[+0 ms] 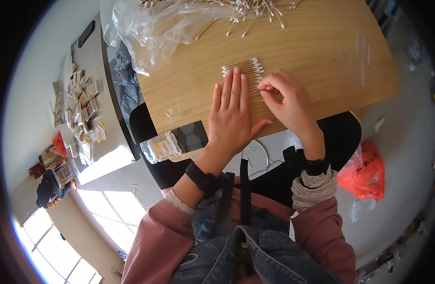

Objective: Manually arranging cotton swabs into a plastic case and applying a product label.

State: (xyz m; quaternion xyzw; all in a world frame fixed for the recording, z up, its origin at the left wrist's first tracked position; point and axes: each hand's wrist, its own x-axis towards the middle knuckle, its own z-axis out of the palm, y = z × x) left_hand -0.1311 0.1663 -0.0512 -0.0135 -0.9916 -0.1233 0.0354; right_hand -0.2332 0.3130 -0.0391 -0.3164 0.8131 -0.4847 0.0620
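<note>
A row of wooden-stick cotton swabs (254,66) lies side by side on the wooden table, white tips showing at both ends. My left hand (230,106) rests flat over the near part of the row, fingers straight and thumb out to the right. At the row's right side, my right hand (287,97) has thumb and forefinger pinched at the end of a swab; its tip is hidden by the fingers. By the near left table edge, below my left wrist, lies a clear pack of cotton swabs (164,146) with a yellow label.
Loose swabs (248,12) pile up at the far edge beside a clear plastic bag (146,33). Left, a second table (103,163) holds many small packs (80,102) and a black phone (86,34). A red plastic bag (369,173) sits on the floor at right. Another person (49,189) sits far left.
</note>
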